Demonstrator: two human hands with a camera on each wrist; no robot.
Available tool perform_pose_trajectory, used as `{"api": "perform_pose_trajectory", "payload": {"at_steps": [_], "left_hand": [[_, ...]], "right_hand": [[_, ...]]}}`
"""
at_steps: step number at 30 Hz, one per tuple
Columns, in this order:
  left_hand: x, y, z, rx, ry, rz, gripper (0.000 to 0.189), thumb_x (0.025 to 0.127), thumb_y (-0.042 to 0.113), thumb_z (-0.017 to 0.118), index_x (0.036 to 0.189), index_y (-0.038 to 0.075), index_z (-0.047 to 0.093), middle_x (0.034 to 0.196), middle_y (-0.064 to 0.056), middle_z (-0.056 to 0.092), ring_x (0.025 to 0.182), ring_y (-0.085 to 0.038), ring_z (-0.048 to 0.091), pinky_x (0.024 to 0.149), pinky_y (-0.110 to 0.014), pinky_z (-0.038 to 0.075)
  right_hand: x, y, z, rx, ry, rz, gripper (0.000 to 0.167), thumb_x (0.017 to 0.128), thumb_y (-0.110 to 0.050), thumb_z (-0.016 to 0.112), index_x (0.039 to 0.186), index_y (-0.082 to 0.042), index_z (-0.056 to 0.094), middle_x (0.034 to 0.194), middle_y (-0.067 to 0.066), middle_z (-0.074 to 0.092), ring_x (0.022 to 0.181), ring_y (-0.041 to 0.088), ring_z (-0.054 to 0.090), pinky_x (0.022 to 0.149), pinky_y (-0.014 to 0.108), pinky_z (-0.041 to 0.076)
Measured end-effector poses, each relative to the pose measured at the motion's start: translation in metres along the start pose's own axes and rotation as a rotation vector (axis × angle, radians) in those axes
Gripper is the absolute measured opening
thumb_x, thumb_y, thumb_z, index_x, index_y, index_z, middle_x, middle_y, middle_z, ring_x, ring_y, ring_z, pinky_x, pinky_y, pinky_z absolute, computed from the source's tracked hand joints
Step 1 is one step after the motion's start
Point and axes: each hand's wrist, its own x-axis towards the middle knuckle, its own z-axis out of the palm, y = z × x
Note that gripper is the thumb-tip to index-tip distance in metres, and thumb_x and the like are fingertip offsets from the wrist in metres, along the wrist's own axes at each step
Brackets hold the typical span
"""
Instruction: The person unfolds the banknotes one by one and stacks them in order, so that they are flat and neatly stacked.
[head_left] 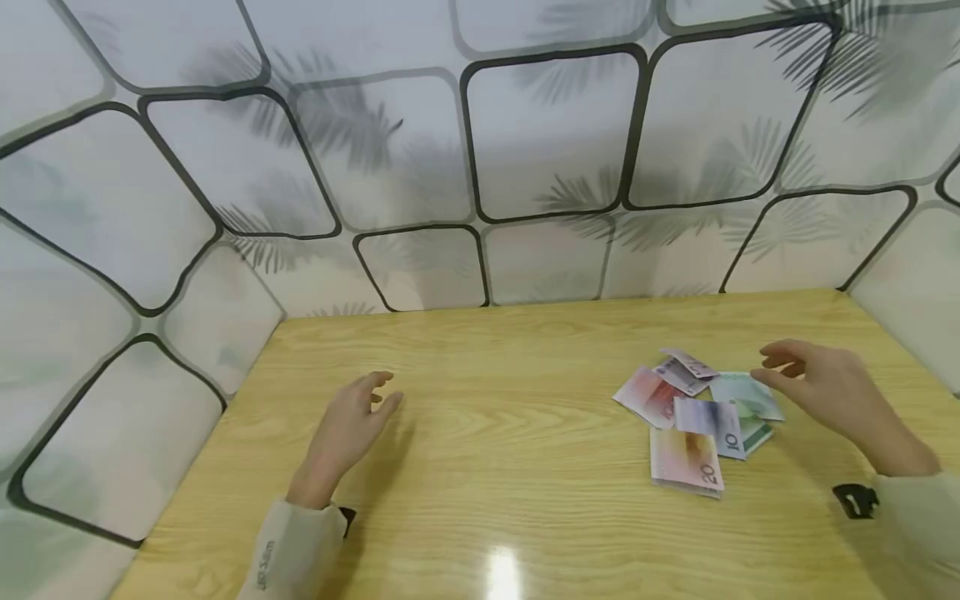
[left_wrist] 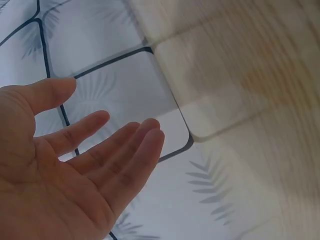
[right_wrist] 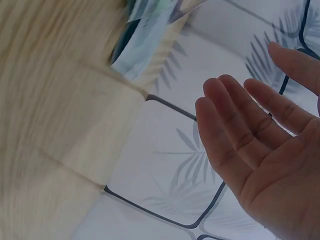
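Observation:
Several banknotes lie overlapping in a loose pile on the right side of the wooden table. Among them are a folded 20 note (head_left: 686, 460) at the front, a purplish 10 note (head_left: 711, 423), a reddish note (head_left: 649, 397), green notes (head_left: 748, 393) and small purple notes (head_left: 684, 371) at the back. My right hand (head_left: 825, 387) hovers beside the pile's right edge, fingers relaxed, palm bare in the right wrist view. There, part of a green note (right_wrist: 145, 40) shows at the top. Over the left of the table is my left hand (head_left: 341, 433), fingers loosely bent, holding nothing.
The light wooden table (head_left: 480, 475) meets a wall (head_left: 555, 142) patterned with dark rounded outlines and leaf shadows, at the back and both sides. A black wrist-camera part (head_left: 855, 501) sits by the right sleeve. Light glares off the front edge.

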Motion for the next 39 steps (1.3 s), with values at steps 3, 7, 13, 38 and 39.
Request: {"api": "perform_pose_trajectory", "payload": {"at_steps": [3,7,13,38,39], "left_hand": [[0.002,0.000,0.001,-0.077,-0.019,0.001,0.042,0.105,0.019,0.059,0.136,-0.010,0.055,0.133,-0.029,0.059,0.110,-0.043,0.064,0.087,-0.054,0.057],[0.006,0.006,0.006,-0.152,-0.015,0.036,0.036,0.106,0.014,0.056,0.133,-0.010,0.057,0.127,-0.029,0.062,0.108,-0.042,0.065,0.087,-0.053,0.057],[0.010,0.017,0.023,-0.298,-0.024,0.038,0.030,0.107,0.009,0.053,0.130,-0.009,0.059,0.115,-0.027,0.067,0.099,-0.039,0.068,0.082,-0.050,0.059],[0.027,0.052,0.059,-0.577,-0.204,0.016,0.037,0.107,0.017,0.053,0.135,-0.009,0.054,0.117,-0.026,0.065,0.100,-0.038,0.069,0.079,-0.044,0.061],[0.027,0.053,0.061,-0.583,-0.209,0.012,0.037,0.107,0.016,0.053,0.135,-0.008,0.054,0.117,-0.026,0.065,0.099,-0.038,0.069,0.079,-0.043,0.061]], "right_hand": [[0.004,-0.006,-0.001,0.036,-0.025,0.006,0.033,0.094,-0.020,0.074,0.109,0.009,0.068,0.086,0.016,0.074,0.073,0.032,0.069,0.059,0.037,0.049],[0.008,-0.012,0.000,0.051,-0.026,-0.017,0.031,0.093,-0.018,0.075,0.109,0.008,0.069,0.088,0.017,0.074,0.074,0.031,0.070,0.058,0.032,0.050],[0.014,-0.019,0.004,0.091,-0.013,-0.053,0.025,0.090,-0.012,0.077,0.107,0.005,0.071,0.092,0.016,0.074,0.071,0.013,0.068,0.058,0.026,0.050],[0.029,-0.058,0.015,0.216,-0.139,-0.062,0.025,0.090,-0.007,0.076,0.110,0.006,0.069,0.098,0.013,0.073,0.081,0.026,0.070,0.065,0.031,0.053],[0.029,-0.060,0.016,0.218,-0.147,-0.061,0.024,0.090,-0.006,0.076,0.110,0.006,0.070,0.098,0.013,0.073,0.082,0.027,0.070,0.067,0.033,0.054]]}}
